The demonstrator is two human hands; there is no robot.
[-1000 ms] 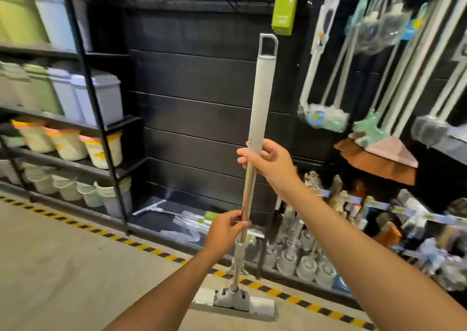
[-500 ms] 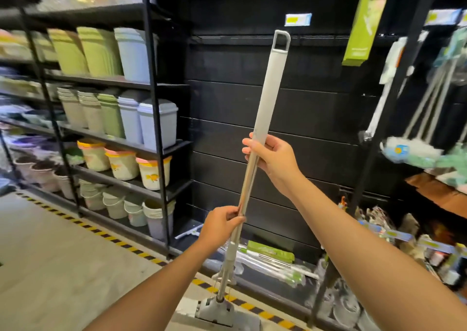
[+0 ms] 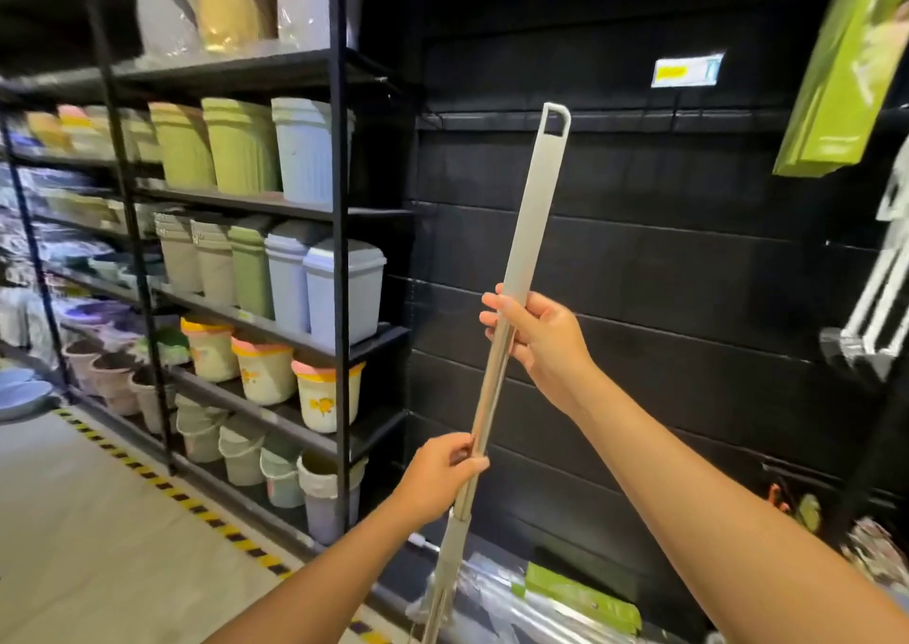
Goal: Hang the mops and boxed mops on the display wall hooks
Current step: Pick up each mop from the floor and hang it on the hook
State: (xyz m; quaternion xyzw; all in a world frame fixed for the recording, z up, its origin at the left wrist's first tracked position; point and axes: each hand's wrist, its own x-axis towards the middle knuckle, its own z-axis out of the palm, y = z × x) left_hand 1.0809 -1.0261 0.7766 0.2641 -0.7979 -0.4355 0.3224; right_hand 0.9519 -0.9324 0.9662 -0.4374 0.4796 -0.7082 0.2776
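I hold a grey mop (image 3: pixel 533 230) with a long handle, tilted slightly right, its hanging loop at the top in front of the black display wall (image 3: pixel 664 274). My right hand (image 3: pixel 536 336) grips the handle where the grey sleeve meets the metal pole. My left hand (image 3: pixel 438 476) grips the metal pole lower down. The mop head is out of view below the frame. A green boxed mop (image 3: pixel 846 67) hangs at the upper right. More packaged mops (image 3: pixel 575 594) lie at the wall's foot.
A black shelf rack (image 3: pixel 339 230) at the left holds rows of pastel bins and buckets. A price label (image 3: pixel 686 71) sits on the wall's upper rail. White mop handles (image 3: pixel 880 299) hang at the far right. Yellow-black tape (image 3: pixel 162 481) marks the floor.
The view has swung left and up: the hanging mops slid off to the right and the bin shelves fill the left. Both hands keep their grip; the mop rose so its head left view.
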